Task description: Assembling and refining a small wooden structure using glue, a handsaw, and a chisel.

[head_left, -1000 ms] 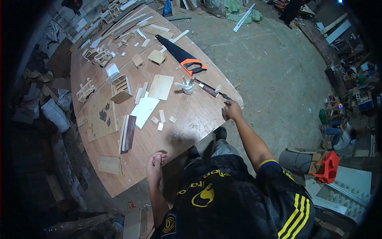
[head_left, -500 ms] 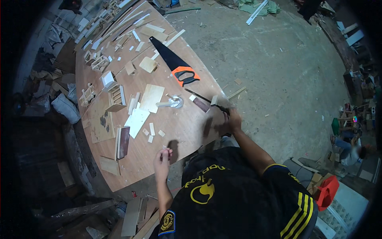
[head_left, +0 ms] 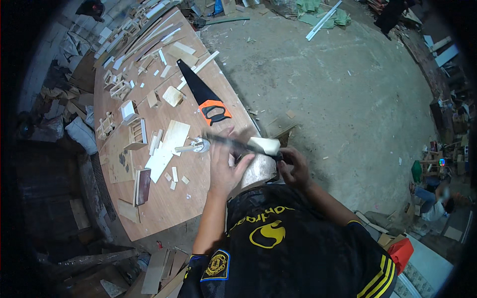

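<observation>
Both hands have come together at the table's near edge; a second ago the left hand lay flat on the table and the right reached toward the tools. Now the left hand [head_left: 224,166] is spread open, palm and fingers pressed against a long dark tool [head_left: 233,141] with a pale handle [head_left: 265,144]. The right hand [head_left: 294,168] is closed around the handle end. The tool lies level across both hands, just above the table edge, in front of the person's chest.

No containers are visible; small open wooden frames [head_left: 119,89] stand on the far part of the table.

The table [head_left: 164,208] is brown plywood, littered with offcuts, thin sheets [head_left: 169,144] and strips. A saw [head_left: 203,97] with an orange handle lies near the hands. A small metal piece [head_left: 198,146] sits beside the left fingers. The floor [head_left: 323,84] is bare concrete with scattered scraps.
</observation>
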Demonstrator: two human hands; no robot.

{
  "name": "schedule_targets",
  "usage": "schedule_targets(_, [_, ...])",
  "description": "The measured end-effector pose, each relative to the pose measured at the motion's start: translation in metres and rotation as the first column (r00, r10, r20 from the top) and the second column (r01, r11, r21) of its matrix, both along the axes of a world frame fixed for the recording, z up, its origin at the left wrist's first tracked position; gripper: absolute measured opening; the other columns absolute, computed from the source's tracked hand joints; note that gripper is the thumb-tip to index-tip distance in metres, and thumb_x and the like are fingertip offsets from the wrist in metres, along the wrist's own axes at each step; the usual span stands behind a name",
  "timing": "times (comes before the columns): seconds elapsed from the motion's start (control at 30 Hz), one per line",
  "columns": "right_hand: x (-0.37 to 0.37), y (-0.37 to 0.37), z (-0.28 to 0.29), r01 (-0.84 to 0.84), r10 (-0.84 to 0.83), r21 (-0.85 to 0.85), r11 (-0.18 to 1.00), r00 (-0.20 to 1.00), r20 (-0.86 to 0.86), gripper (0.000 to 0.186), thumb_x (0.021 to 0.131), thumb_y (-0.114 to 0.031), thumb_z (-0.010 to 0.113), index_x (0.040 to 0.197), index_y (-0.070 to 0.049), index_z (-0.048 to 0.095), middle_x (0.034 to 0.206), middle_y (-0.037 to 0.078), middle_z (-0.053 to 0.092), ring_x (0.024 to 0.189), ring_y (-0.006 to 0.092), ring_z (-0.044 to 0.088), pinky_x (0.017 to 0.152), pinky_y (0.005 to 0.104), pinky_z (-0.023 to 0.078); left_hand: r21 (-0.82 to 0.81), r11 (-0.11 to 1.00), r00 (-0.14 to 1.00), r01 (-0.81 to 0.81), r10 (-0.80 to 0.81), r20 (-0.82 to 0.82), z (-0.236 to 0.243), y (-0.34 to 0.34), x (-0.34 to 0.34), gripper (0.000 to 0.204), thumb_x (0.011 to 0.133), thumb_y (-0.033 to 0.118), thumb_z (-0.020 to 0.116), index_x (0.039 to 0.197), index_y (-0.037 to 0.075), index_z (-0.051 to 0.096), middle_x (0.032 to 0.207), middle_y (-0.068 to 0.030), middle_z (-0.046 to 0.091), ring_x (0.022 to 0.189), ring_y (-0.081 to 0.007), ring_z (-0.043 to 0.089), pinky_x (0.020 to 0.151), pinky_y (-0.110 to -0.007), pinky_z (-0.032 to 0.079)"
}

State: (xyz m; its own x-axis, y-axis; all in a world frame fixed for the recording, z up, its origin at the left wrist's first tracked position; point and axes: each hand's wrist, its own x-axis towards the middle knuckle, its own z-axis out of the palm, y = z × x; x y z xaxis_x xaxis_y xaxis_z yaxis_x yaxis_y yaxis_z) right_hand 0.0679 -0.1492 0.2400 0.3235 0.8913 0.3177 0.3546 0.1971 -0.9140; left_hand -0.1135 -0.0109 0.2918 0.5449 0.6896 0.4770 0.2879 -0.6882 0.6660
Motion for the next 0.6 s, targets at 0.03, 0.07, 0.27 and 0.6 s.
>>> schedule_targets(0.03, [0.003, 0.0, 0.006, -0.029, 0.024, -0.061, 0.998, 0.997, -0.077, 0.021, 0.094, -0.009, 0.056, 0.112, 0.002, 0.059, 0.09, 0.009, 0.062, 0.081, 0.0135, 0.064, 0.072, 0.0265, 0.052, 0.053, 0.998, 0.999, 0.032, -0.031, -0.015, 0.003, 0.002, 0.005, 0.067, 0.075, 0.022, 0.082, 0.132, 0.006, 0.052, 0.134, -0.0174, 0.055, 0.12, -0.0364, 0.051, 0.105, -0.045, 0.038])
schedule_targets(0.07, [0.003, 0.001, 0.015, -0.049, 0.04, -0.083, 0.995, 0.994, -0.102, 0.023, 0.098, -0.012, 0.051, 0.115, 0.002, 0.059, 0.084, 0.006, 0.061, 0.081, 0.0102, 0.062, 0.072, 0.0238, 0.05, 0.034, 0.998, 0.998, 0.057, -0.057, -0.01, 0.006, 0.001, 0.009, 0.061, 0.076, 0.025, 0.081, 0.129, 0.007, 0.056, 0.126, -0.0142, 0.06, 0.116, -0.0351, 0.053, 0.102, -0.045, 0.039])
schedule_targets(0.27, [0.002, -0.009, 0.008, 0.023, -0.033, -0.341, 0.94, 0.999, -0.023, 0.039, 0.101, -0.021, 0.048, 0.137, -0.006, 0.051, 0.086, 0.022, 0.066, 0.075, 0.0322, 0.066, 0.07, 0.0382, 0.05, -0.278, 0.959, 0.995, 0.048, -0.07, -0.068, -0.026, -0.006, 0.031, 0.03, 0.088, 0.019, 0.069, 0.114, 0.005, 0.065, 0.111, -0.0127, 0.066, 0.109, -0.0325, 0.056, 0.098, -0.042, 0.041])
schedule_targets(0.6, [0.012, -0.011, -0.06, 0.213, 0.161, -0.678, 0.703, 0.882, 0.444, 0.051, 0.088, -0.009, 0.05, 0.138, -0.002, 0.049, 0.094, 0.025, 0.068, 0.086, 0.0427, 0.065, 0.078, 0.0523, 0.051, -0.363, 0.932, 0.879, -0.017, -0.16, -0.45, -0.171, -0.013, 0.069, 0.027, 0.087, 0.03, 0.068, 0.085, 0.004, 0.067, 0.081, -0.0148, 0.066, 0.077, -0.0394, 0.061, 0.069, -0.049, 0.05])
